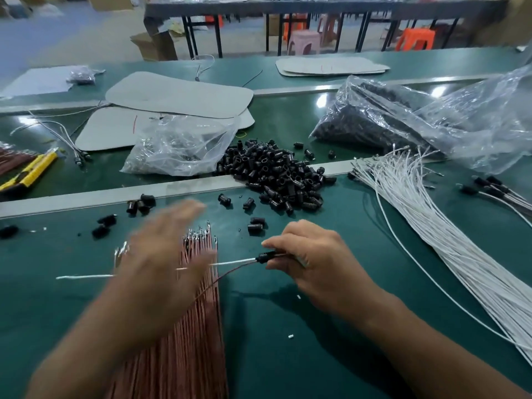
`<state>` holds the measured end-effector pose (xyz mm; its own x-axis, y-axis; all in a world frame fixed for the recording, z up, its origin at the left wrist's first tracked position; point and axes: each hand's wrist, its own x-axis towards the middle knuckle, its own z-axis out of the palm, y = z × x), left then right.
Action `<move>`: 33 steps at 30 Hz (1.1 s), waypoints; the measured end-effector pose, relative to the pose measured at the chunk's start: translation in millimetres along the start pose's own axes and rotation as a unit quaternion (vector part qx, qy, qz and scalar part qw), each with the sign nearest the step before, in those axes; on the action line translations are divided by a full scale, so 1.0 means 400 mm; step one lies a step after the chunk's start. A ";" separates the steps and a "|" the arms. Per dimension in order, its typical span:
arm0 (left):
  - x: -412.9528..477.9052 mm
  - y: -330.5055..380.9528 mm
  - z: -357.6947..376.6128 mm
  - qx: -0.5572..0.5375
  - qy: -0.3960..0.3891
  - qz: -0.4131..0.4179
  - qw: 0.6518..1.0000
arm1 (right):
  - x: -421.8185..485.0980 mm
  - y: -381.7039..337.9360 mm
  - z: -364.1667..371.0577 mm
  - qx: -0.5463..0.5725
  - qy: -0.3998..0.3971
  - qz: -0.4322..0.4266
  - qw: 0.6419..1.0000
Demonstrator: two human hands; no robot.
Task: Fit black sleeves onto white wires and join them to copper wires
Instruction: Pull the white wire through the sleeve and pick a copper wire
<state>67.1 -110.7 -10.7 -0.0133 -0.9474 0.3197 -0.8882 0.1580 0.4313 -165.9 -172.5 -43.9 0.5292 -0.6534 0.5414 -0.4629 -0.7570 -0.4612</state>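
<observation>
Two hands work close together low on the green tabletop (316, 326). Our right hand (311, 263) pinches a black sleeve (266, 256) between thumb and fingertips. A white wire (233, 262) runs out of it to the left, and a thin copper wire (230, 274) leaves it just beside the white one, so we judge this joint made or nearly so. Our left hand (161, 254) is blurred, its fingers spread straight and gripping nothing we can make out. It is over the metal-tipped ends of the copper wires (198, 341), which lie fanned with tips forward, likely so one can be drawn off at a time. Just beyond, the heap of loose sleeves (276, 174) straddles the tabletop's metal strip, within reach of either hand. The bundle of white wires (431, 231) lies to the right, terminals away from us. Farther right are a few sleeved wires (489, 188), probably finished pieces. A plastic bag (178, 148) and a yellow knife (28, 174) sit farther back.
</observation>
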 end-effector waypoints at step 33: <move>-0.009 -0.008 0.026 -0.048 -0.143 0.070 0.986 | 0.003 0.038 -0.032 0.139 -0.048 0.098 0.984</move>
<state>65.1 -110.5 -22.1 -0.2746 -0.9519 0.1361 -0.8210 0.3058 0.4822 -181.2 -184.8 -41.2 0.5199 -0.7750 0.3593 -0.3584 -0.5797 -0.7318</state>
